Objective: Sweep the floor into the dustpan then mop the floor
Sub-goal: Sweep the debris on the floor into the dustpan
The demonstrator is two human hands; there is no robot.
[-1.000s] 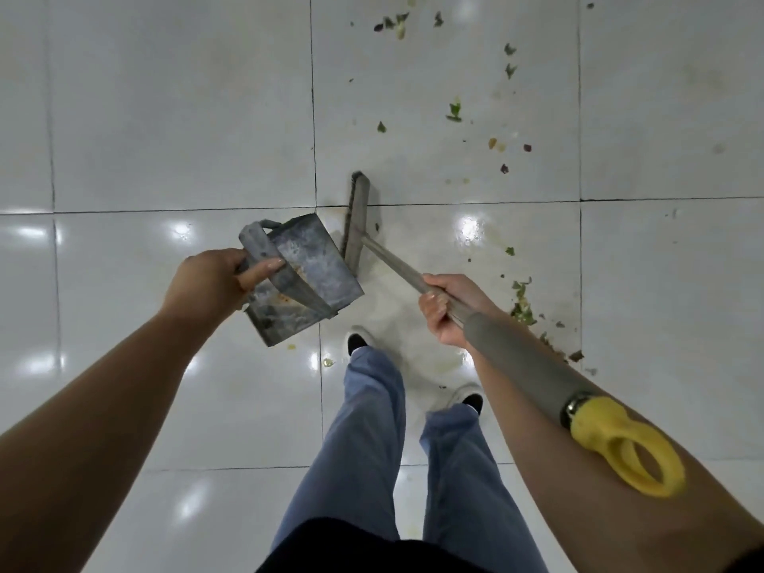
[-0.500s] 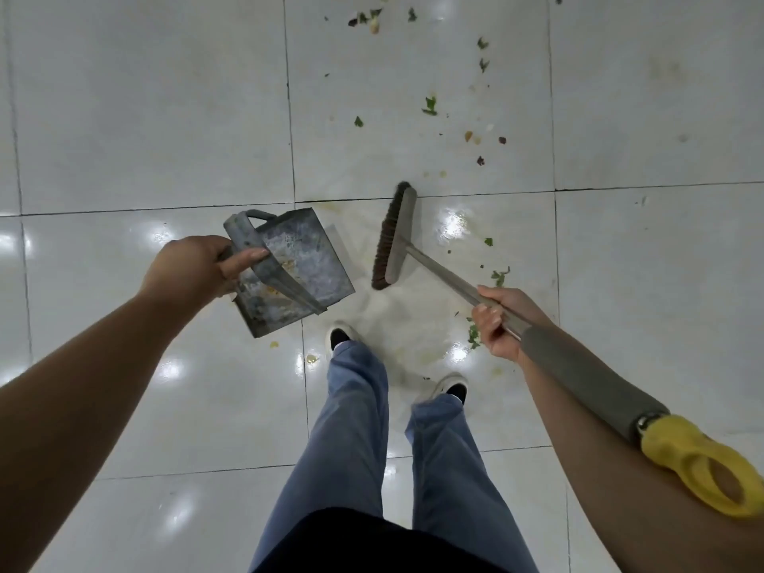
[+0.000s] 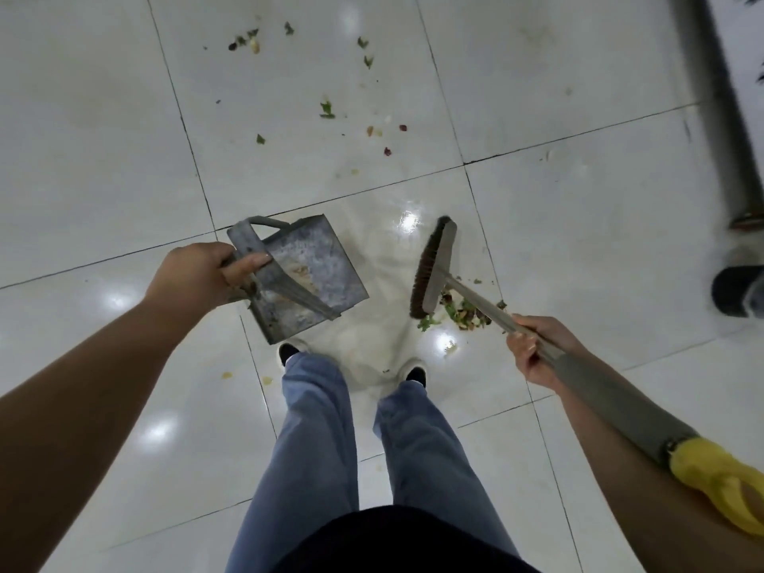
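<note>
Head camera, looking straight down at a glossy white tiled floor and the wearer's own jeans and shoes. The left hand, at about nine o'clock from the feet's centre, grasps the handle of a grey metal dustpan, thumb laid along the handle; whether the pan touches the tiles or hangs just above them cannot be told. The right hand, at three o'clock, is wrapped around the shaft of a broom, whose yellow end cap sits at five o'clock by the forearm. The broom head stands to the right of the pan, apart from it, bristles facing the pan. A small pile of scraps lies just behind the head, under the shaft, on the side away from the pan. More loose scraps are scattered toward twelve o'clock. A dark post and another shoe show at two o'clock. To sweep well, the pan's front lip probably wants pressing flat on the tiles, with the broom lifted over the pile so the bristles draw it leftward in short strokes.
</note>
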